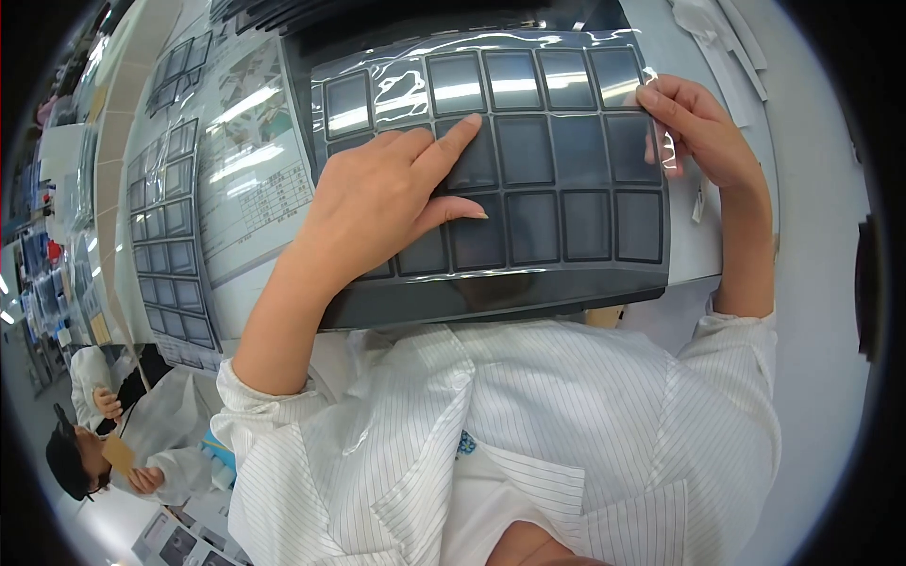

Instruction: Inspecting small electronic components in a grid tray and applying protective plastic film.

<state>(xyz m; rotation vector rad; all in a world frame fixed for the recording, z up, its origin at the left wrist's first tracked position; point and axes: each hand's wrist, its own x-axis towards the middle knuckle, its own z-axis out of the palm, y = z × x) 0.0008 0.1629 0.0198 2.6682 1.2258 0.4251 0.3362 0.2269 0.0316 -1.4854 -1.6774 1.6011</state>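
In front of me lies a clear plastic sheet (578, 149) bearing rows of dark-framed rectangular panels, shiny with reflected light. It rests over a black tray or board (491, 300), whose near edge sticks out below it. My left hand (382, 189) lies across the sheet's left part, fingers stretched, index fingertip on the border between two panels and thumb spread apart. Some panels are hidden beneath it. At the sheet's upper right edge, my right hand (696, 123) pinches the clear margin between thumb and fingers.
Left of the sheet are a printed paper (260, 203) under clear film and another panel sheet (170, 241). Black stacked pieces (283, 11) stand at the far edge, white strips (722, 57) at the far right. At lower left, a person in a black cap (71, 457) holds a tan card (119, 455).
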